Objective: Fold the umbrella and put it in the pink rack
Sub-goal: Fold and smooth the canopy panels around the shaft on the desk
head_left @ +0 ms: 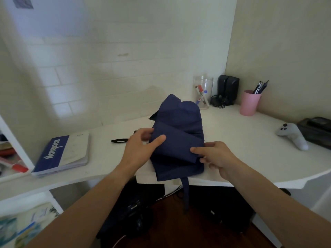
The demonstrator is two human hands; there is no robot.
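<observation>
Navy umbrella point(179, 133) bunched at near edge of white tabletop point(241, 140), strap hanging off the edge. Left hand point(143, 145) gripping fabric at its left side, thumb on top. Right hand point(215, 156) pinching folded fabric at right. Pink cup point(249, 102) of pens far right; notebook point(64, 154) left.

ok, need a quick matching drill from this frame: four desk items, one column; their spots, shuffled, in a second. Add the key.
Items:
1. umbrella
2. notebook
3. pink cup
4. game controller

Places:
A. far right of the desk, beside a dark box
B. left end of the desk
C. back right, holding pens
D. front middle, under both hands

Pairs: 1-D, 2-B, 3-C, 4-A
</observation>
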